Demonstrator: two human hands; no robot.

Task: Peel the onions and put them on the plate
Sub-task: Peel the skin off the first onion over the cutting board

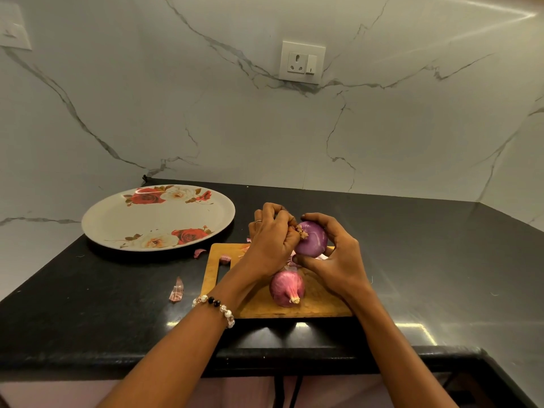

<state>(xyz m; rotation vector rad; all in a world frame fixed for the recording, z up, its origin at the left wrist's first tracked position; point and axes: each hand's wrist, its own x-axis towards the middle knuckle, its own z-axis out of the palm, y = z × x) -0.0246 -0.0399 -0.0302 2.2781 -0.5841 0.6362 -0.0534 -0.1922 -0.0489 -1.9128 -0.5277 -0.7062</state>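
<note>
A mostly peeled purple onion [313, 240] is held above the wooden cutting board [318, 301]. My right hand [335, 260] cups it from the right and below. My left hand [270, 240] pinches the onion's dry root end with its fingertips. A second onion [286, 288], still in its pink papery skin, lies on the board just below my hands. The floral plate [153, 217] sits empty to the left on the black counter.
Scraps of onion skin lie on the counter, including a peel piece [176, 291] left of the board and a smaller peel scrap [199, 252] near the plate. The counter's front edge [265, 357] is close. A wall socket [303, 62] sits on the marble backsplash.
</note>
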